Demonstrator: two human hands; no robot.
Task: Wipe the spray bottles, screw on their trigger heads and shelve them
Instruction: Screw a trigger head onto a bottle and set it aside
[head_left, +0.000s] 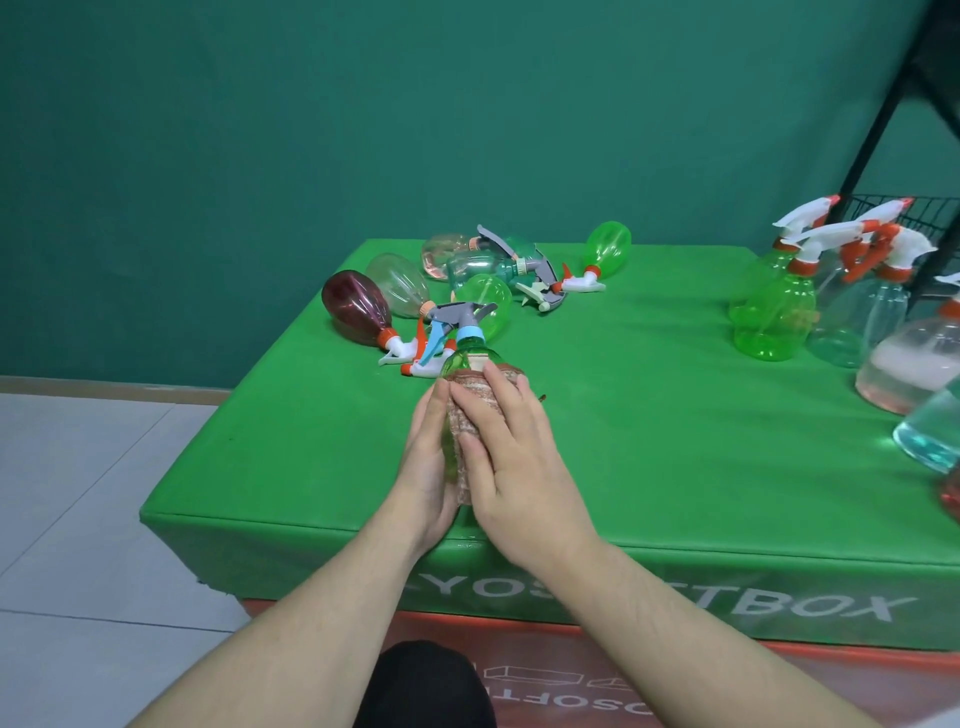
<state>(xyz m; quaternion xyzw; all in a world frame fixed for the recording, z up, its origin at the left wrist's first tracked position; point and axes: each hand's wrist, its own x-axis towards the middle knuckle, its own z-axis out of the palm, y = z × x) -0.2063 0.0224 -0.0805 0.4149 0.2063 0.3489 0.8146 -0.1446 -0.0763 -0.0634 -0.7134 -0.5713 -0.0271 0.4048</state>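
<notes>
- Hands met over the near middle of the green-covered table (649, 467), with a green spray bottle (470, 358) held between them, its body mostly hidden and its neck pointing away from the person.
- The left hand (428, 462) cupped the bottle's left side, fingers lying fairly straight along it.
- The right hand (511, 452) lay over a brownish cloth (467, 415) wrapped on the bottle, its fingers spread and pressing the cloth flat against the plastic.
- The bottle's trigger head (457, 317) was on, grey with a light blue collar and blue lever.
- Behind it, a heap of lying bottles (457, 270) sat toward the far left of the table: a dark red one (356, 306), clear ones, a pinkish one and green ones, tangled with white-and-orange and grey trigger heads.
- One green bottle (605, 249) lay a little apart on the right of that heap, its white head toward the person.
- At the far right stood a group of upright bottles (831, 301) with white-and-orange heads fitted, green nearest the middle, clear, pink and bluish ones toward the frame edge.
- A black wire shelf (883, 130) rose just behind that group.
- White letters ran along the table's front cloth, partly hidden by the arms.
</notes>
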